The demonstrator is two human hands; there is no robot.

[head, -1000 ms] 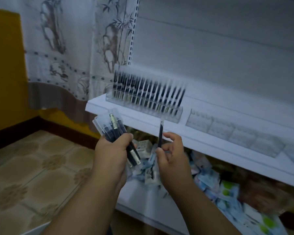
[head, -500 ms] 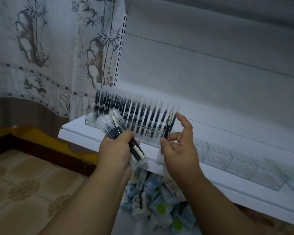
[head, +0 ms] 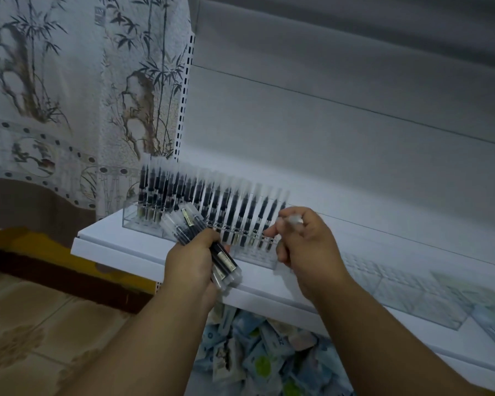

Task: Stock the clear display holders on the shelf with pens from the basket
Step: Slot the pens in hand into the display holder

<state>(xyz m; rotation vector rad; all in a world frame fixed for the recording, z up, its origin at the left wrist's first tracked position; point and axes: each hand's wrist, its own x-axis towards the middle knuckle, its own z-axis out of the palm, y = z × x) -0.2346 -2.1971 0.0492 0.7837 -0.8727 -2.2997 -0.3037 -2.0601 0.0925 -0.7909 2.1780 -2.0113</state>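
the left hand point(head: 193, 260) gripped a bundle of pens point(head: 203, 242) in front of the shelf point(head: 120, 247); the right hand point(head: 305, 238) pinched the clear cap of one pen point(head: 293, 220) at the clear holder point(head: 257, 254); light, stiff, slick barrels, probably best taken near the cap end for seating.

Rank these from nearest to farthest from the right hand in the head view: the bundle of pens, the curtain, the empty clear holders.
1. Bundle of pens, gripped in the left hand, just to the left of the right hand.
2. Empty clear holders, along the shelf to the right.
3. Curtain, far left, beyond the shelf end.
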